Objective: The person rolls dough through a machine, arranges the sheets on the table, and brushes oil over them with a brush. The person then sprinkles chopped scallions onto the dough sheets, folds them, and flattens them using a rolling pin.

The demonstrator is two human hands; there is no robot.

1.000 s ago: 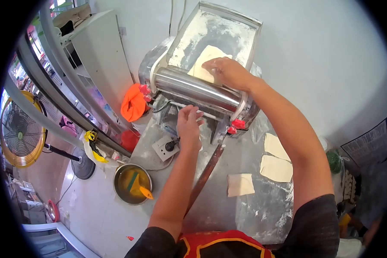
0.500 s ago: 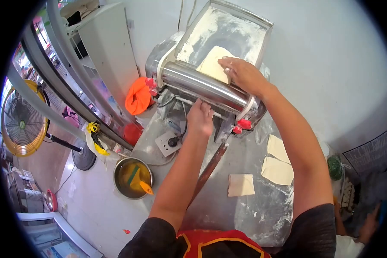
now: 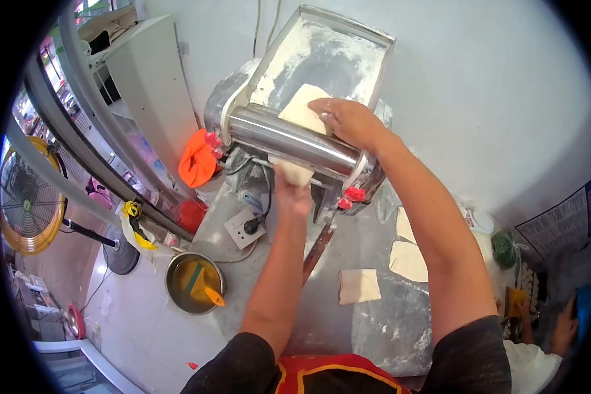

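My right hand (image 3: 354, 123) lies over the dough sheet (image 3: 301, 108) behind the roller (image 3: 292, 141), fingers loosely out and touching its right side, not closed round it. The sheet's upper part rests at the low end of the floury tray (image 3: 331, 65); its lower part hangs out below the roller, at the table's far edge. There my left hand (image 3: 293, 196) is under it, palm up, touching; the dough hides some of those fingers, so I cannot tell how far they are bent.

On the table (image 3: 328, 335), one square (image 3: 359, 287) lies alone toward the near edge, and two more (image 3: 409, 261) lie close together toward the right edge, partly behind my forearm. By the left edge stands a pot (image 3: 171, 284) with a brush (image 3: 213, 295) in it.
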